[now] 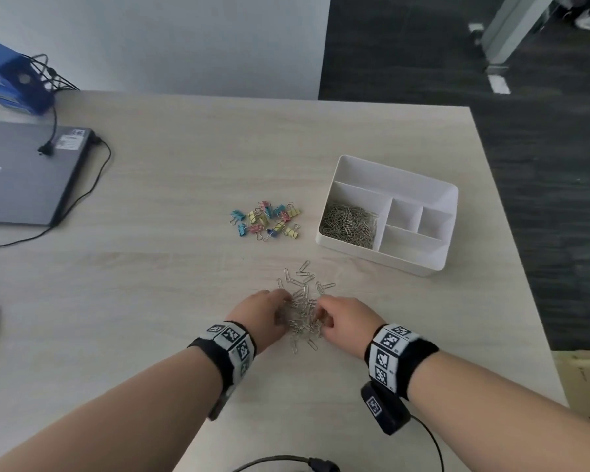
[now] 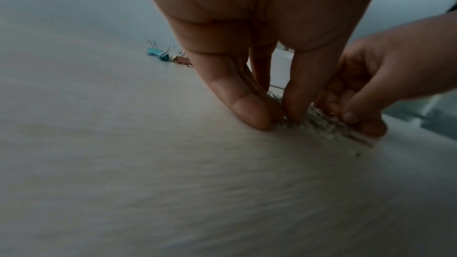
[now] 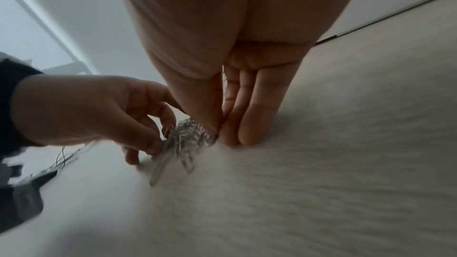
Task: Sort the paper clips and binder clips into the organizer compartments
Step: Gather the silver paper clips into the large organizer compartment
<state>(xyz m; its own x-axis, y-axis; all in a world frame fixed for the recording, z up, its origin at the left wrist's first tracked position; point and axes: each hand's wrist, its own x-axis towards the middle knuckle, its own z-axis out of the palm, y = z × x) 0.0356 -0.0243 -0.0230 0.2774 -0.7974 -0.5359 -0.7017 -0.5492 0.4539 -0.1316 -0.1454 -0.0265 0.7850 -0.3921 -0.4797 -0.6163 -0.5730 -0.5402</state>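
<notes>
A heap of silver paper clips (image 1: 302,313) lies on the table near me, with a few strays spread beyond it. My left hand (image 1: 280,311) pinches the heap's left side and my right hand (image 1: 322,316) grips its right side. In the left wrist view my left hand (image 2: 277,118) has thumb and fingertips down at the paper clips (image 2: 323,122). In the right wrist view my right hand (image 3: 222,134) presses against the paper clips (image 3: 188,134). Coloured binder clips (image 1: 268,219) sit in a loose pile farther back. The white organizer (image 1: 389,258) stands at the right, its left compartment holding paper clips (image 1: 349,224).
A shut grey laptop (image 1: 24,172) lies at the left with cables (image 1: 82,192) trailing from it, and a blue box (image 1: 14,76) sits behind it. The table's right edge (image 1: 518,253) runs close past the organizer. A black cable (image 1: 286,461) crosses the near edge.
</notes>
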